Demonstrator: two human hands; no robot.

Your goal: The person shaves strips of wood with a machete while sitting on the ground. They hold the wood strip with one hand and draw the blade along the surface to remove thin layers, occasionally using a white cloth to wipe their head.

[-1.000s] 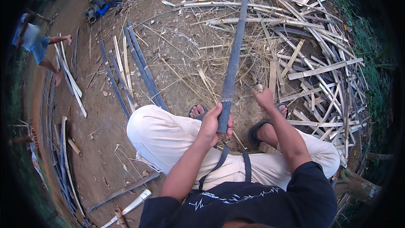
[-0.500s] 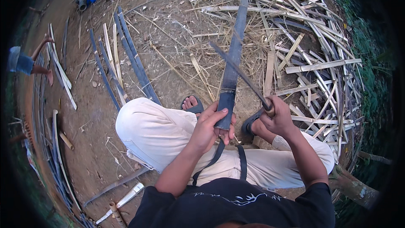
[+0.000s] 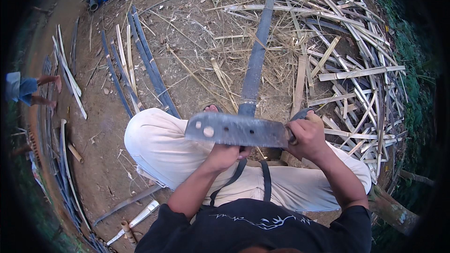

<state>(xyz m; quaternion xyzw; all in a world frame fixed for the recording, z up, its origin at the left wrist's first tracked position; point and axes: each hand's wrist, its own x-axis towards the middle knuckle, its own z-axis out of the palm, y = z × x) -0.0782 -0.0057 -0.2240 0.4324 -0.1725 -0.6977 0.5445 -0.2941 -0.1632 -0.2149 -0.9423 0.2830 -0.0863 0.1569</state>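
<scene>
My right hand is closed around the handle of a broad machete. Its dark, worn blade has several holes and lies crosswise, flat side up, over the near end of a long dark bamboo strip. My left hand grips that near end from below and the left, most of its fingers hidden behind the blade. The strip stretches away from me, narrowing toward its far tip. Whether the blade touches the strip I cannot tell.
Split bamboo pieces are heaped at the right. Dark strips lie on the ground left of centre, and more poles at the far left. Another person's bare legs show at the left edge. A log sits at lower right.
The machete has swung from pointing away, edge-on, to lying crosswise over the strip's near end. The strip's near part has shifted slightly left. The other person's legs have moved.
</scene>
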